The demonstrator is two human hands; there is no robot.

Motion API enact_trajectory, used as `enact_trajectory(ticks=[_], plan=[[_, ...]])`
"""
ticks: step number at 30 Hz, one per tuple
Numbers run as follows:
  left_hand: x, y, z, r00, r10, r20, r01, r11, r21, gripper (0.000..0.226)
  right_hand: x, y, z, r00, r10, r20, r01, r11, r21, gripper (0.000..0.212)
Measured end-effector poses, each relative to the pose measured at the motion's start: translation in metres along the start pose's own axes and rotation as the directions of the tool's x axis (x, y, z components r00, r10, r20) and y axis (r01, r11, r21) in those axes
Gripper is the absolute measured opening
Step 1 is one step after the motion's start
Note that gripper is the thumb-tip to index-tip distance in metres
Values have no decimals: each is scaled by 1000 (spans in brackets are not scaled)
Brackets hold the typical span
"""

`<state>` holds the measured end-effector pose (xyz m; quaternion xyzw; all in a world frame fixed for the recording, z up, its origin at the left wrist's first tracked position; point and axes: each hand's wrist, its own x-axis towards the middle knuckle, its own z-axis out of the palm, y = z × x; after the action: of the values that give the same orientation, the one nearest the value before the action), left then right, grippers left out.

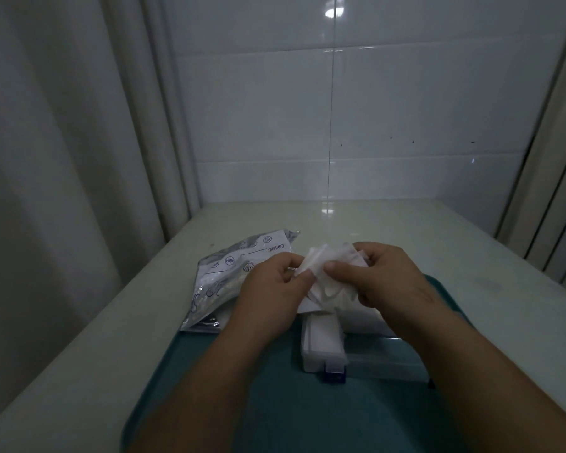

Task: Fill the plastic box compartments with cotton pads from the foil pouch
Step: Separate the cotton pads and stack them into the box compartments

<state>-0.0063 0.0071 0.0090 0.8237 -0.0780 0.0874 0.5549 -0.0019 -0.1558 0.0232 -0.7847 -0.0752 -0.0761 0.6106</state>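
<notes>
Both hands hold a bunch of white cotton pads (327, 266) above the clear plastic box (324, 348). My left hand (272, 289) pinches the left edge of the pads. My right hand (383, 279) grips them from the right, thumb on top. The box sits on a teal tray (275, 403); its left compartment looks white, and its right part is hidden under my right forearm. A blue latch (334, 374) shows on the box's near side. The silver foil pouch (229, 276) lies flat to the left, partly on the tray's corner.
The tray rests on a pale tabletop (406, 230) against a white tiled wall (340, 109). A light curtain (62, 158) hangs along the left table edge, and vertical frames (556, 207) stand at the right. The scene is dim.
</notes>
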Motion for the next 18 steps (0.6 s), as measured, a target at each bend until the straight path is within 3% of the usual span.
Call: enact_trajectory(ticks=[4, 10, 14, 18], plan=[[1, -2, -1, 1000, 6, 3, -6, 1000, 12, 11, -1, -1, 1, 999, -1, 36, 2, 1000, -29, 10], [2, -3, 0, 1000, 6, 16, -7, 1000, 11, 10, 0, 0, 1, 999, 30, 33, -32, 997, 76, 18], [2, -2, -1, 999, -11, 43, 14, 998, -64, 12, -1, -1, 0, 997, 17, 81, -16, 1000, -9, 12], [1, 0, 1, 996, -38, 79, 49, 988, -145, 16, 1, 1, 2, 1000, -19, 23, 20, 997, -69, 10]])
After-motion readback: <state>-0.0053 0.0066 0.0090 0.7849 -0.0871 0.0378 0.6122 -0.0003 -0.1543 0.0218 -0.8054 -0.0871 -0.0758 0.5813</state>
